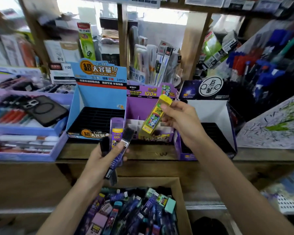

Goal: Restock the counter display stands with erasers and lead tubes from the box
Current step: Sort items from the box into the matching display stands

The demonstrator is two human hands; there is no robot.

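Both grips are occupied: my right hand [182, 119] pinches the yellow lead tube [154, 118] near its capped top. The tube is tilted, its lower end hanging just above the white dividers [134, 122] of the purple stand [143, 94]. My left hand [105, 156] clutches a fan of purple and black tubes [116, 133] above the box [178, 192]. To seat this one well, I judge I should swing it upright, aim its foot at one free slot, and lower it straight rather than drop it, so it doesn't wedge across two cells. Label facing front suits the display. I'd hold the left bundle clear of the stand's front edge on the counter [151, 153].
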